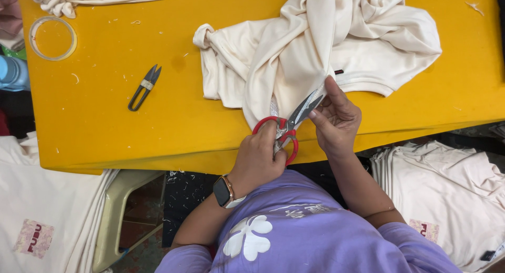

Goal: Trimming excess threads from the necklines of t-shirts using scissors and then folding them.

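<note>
A yellow table (105,120) carries a crumpled cream garment (315,46) at its near edge. Folded stacks (452,189) lie below, right and left. The left hand (260,157) grips red-handled scissors (292,123), blades at the garment's hem. The right hand (336,117) pinches that hem. Snips (144,87) and a tape ring (52,38) lie well apart, leftward.

Left grip (259,156) closed through red-handled scissors (288,126), blades angled up-right. Right grip (335,117) pinches cream garment (315,46) at blade tips. Black thread snips (144,87) well left on yellow desk (105,125); tape ring (52,38) farther left.
</note>
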